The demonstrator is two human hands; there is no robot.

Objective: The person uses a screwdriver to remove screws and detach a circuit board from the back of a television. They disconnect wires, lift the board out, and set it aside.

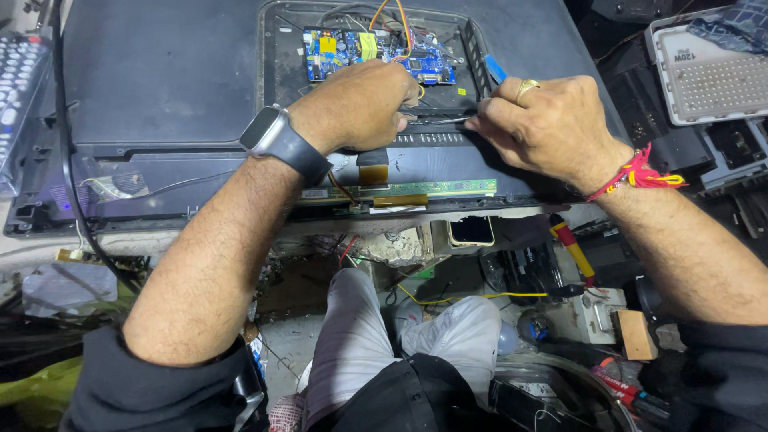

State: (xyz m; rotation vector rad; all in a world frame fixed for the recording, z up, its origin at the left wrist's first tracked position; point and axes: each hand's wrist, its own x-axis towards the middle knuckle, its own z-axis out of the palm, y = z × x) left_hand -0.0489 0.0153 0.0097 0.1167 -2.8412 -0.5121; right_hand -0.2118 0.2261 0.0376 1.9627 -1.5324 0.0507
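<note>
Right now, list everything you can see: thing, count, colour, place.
Flat-screen panel: one, black, lying back-up, open rear bay.
Circuit board: one, blue, inside bay.
Wires: several, orange and dark, above board.
Strip board: one, green, panel's near edge.
Remote control: one, grey keys, far left.
Perforated lamp housing: one, white, upper right.
Screwdriver: one, red-yellow handle, below panel.
Left hand: wrist watch, on thin tool.
Right hand: ring, red wrist thread, same tool.
</note>
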